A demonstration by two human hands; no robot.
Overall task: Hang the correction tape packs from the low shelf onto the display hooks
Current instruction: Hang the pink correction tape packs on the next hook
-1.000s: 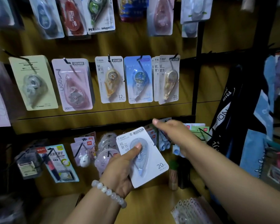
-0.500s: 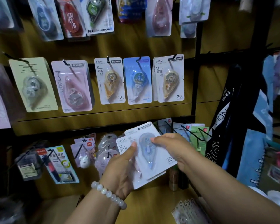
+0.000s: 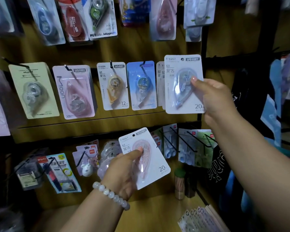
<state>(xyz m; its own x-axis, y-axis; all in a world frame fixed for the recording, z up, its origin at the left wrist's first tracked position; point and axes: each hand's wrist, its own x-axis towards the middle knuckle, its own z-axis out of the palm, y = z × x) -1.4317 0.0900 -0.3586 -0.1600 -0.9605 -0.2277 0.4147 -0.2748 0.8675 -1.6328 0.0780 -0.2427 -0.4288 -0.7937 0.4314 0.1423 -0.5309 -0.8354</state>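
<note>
My right hand (image 3: 214,97) fingers clamped on blue pack (image 3: 182,84), raised before hung packs (image 3: 160,84); left hand (image 3: 122,171) fingers clamped on pink pack (image 3: 146,158), lower.

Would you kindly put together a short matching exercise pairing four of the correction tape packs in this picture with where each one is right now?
Things:
1. White-card pack with a blue-grey dispenser
2. White-card pack with a pink dispenser
3. Pale green card pack with a grey dispenser
4. Blue card pack with a gear-patterned dispenser

Places:
A. Hanging at the left of the middle row
B. Held low in the left hand
C. Hanging just left of the raised pack's hook
D. Held up at the middle row by the right hand

Pairs: 1-D, 2-B, 3-A, 4-C
</note>
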